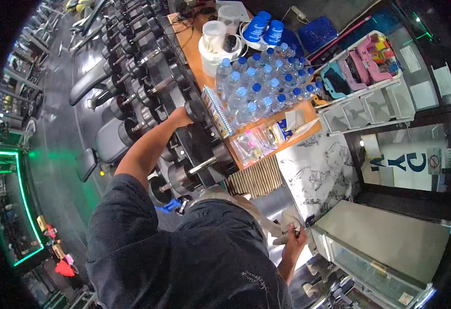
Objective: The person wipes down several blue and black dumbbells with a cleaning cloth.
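Note:
My left hand [181, 117] reaches out to a dumbbell [194, 110] on the black rack, beside the wooden table; its fingers wrap round the dumbbell's handle and are partly hidden. Low on the right side, my right hand [296, 238] is closed on a crumpled beige cloth [289, 221]. Below the left hand, another dumbbell [202, 166] with a silver handle lies across the rack [197, 141]. A spiral notebook [218, 110] stands at the table's edge, next to the left hand.
Many water bottles [256, 87] stand on the wooden table [191, 49], with white tubs [212, 56] behind them. Baskets [359, 67] sit on a white drawer unit to the right. A glass-fronted cabinet [385, 237] is at lower right. Benches [113, 141] stand left of the rack.

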{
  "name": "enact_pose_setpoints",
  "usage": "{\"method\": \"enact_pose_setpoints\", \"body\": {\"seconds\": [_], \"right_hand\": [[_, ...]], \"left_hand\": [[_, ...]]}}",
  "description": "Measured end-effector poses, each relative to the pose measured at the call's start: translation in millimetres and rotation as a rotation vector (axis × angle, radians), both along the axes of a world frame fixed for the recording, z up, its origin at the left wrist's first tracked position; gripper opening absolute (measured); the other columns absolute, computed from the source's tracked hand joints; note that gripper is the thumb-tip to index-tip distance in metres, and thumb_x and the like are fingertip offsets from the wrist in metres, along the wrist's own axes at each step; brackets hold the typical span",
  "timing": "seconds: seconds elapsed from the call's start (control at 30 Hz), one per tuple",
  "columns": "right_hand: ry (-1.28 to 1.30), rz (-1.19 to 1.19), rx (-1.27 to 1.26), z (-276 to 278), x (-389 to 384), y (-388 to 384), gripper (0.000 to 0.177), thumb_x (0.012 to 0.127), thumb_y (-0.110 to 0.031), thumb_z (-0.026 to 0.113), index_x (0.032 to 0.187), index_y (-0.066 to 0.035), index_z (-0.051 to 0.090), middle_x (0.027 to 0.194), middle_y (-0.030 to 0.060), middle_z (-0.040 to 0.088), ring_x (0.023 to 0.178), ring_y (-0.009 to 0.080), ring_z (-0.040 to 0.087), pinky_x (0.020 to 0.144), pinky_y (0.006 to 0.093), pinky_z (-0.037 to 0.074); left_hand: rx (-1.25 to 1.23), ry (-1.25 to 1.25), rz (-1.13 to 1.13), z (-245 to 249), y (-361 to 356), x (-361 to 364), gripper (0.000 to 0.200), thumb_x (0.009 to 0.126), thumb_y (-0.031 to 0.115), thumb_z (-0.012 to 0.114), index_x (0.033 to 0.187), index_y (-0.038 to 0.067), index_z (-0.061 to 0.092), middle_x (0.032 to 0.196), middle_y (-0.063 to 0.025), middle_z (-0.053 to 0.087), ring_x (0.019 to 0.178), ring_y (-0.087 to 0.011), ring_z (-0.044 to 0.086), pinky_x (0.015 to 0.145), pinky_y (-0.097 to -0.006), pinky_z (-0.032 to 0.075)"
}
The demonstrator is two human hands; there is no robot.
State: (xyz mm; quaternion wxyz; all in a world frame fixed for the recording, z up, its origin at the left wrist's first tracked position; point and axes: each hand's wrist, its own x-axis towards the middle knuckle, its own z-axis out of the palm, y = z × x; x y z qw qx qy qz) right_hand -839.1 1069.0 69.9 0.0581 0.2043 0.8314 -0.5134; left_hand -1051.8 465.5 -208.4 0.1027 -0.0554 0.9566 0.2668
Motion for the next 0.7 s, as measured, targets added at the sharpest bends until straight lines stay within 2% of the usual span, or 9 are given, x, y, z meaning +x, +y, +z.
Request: {"method": "enact_pose_setpoints", "body": {"seconds": [0.07,0.13,0.2,0.3,0.43,0.53,0.6,0.63,0.7], "right_hand": [[-0.002,-0.02,-0.018,6,-3,0,0.029,0.1,-0.018,0.07,0.118,0.005,0.069,0.094,0.0081,0.07,0.08,0.0132,0.059,0.071,0.0307,0.049],[-0.038,-0.061,-0.042,6,-2,2,0.029,0.1,-0.018,0.07,0.118,0.004,0.069,0.096,0.0083,0.07,0.083,0.0137,0.06,0.074,0.0303,0.049],[-0.001,-0.053,-0.035,8,-7,-5,0.03,0.1,-0.018,0.07,0.119,0.006,0.068,0.097,0.0089,0.07,0.085,0.0142,0.06,0.076,0.0304,0.05],[0.013,-0.036,-0.055,13,-13,-15,0.035,0.1,-0.018,0.07,0.122,0.009,0.066,0.103,0.0122,0.07,0.089,0.0164,0.061,0.08,0.0318,0.051],[-0.041,-0.089,-0.033,21,-22,-36,0.045,0.1,-0.02,0.071,0.129,0.013,0.061,0.114,0.0179,0.068,0.099,0.0206,0.062,0.085,0.0341,0.051],[-0.066,0.034,0.158,35,-37,-55,0.049,0.099,-0.022,0.071,0.132,0.013,0.061,0.122,0.0195,0.066,0.104,0.0234,0.062,0.088,0.0345,0.051],[0.05,0.068,0.205,-4,-41,-38,0.045,0.099,-0.023,0.07,0.129,0.01,0.063,0.111,0.016,0.069,0.096,0.022,0.062,0.085,0.0357,0.051],[0.11,0.089,0.227,-17,-45,-31,0.044,0.1,-0.024,0.07,0.128,0.009,0.064,0.105,0.0143,0.071,0.093,0.0214,0.063,0.084,0.0363,0.051],[0.062,0.178,0.05,-1,-60,-39,0.041,0.1,-0.022,0.07,0.127,0.008,0.065,0.105,0.0129,0.071,0.092,0.0192,0.062,0.084,0.0338,0.05]], "left_hand": [[-0.068,-0.006,-0.065,-23,-4,-7,0.048,0.075,0.039,0.077,0.11,0.007,0.074,0.109,-0.0227,0.074,0.105,-0.0409,0.07,0.088,-0.0473,0.056],[0.051,-0.018,0.11,-53,-6,-5,0.048,0.072,0.035,0.078,0.109,0.005,0.074,0.106,-0.0242,0.074,0.103,-0.0412,0.071,0.087,-0.0475,0.056],[0.095,-0.171,0.225,-3,15,2,0.05,0.07,0.033,0.079,0.109,0.003,0.074,0.106,-0.0247,0.074,0.103,-0.0408,0.071,0.087,-0.0474,0.056],[0.05,-0.15,0.163,16,21,5,0.048,0.068,0.03,0.08,0.105,0.0,0.074,0.103,-0.0243,0.074,0.102,-0.0396,0.072,0.087,-0.047,0.056],[0.122,0.086,0.237,43,22,20,0.042,0.066,0.026,0.081,0.099,0.001,0.073,0.094,-0.022,0.074,0.099,-0.0407,0.07,0.085,-0.0471,0.056],[0.107,0.196,0.201,47,14,30,0.04,0.064,0.024,0.081,0.097,0.002,0.071,0.089,-0.0211,0.072,0.096,-0.0414,0.068,0.084,-0.0472,0.055],[0.141,0.239,0.195,44,15,39,0.041,0.063,0.024,0.081,0.097,0.002,0.071,0.088,-0.0208,0.071,0.095,-0.0416,0.066,0.084,-0.0473,0.054],[0.159,0.249,0.215,38,16,44,0.047,0.063,0.024,0.081,0.103,0.001,0.07,0.094,-0.0217,0.071,0.098,-0.0422,0.066,0.087,-0.0477,0.054],[0.152,0.249,0.285,41,22,58,0.058,0.066,0.024,0.083,0.116,-0.001,0.067,0.108,-0.0239,0.068,0.108,-0.0429,0.064,0.095,-0.0471,0.052]]}}
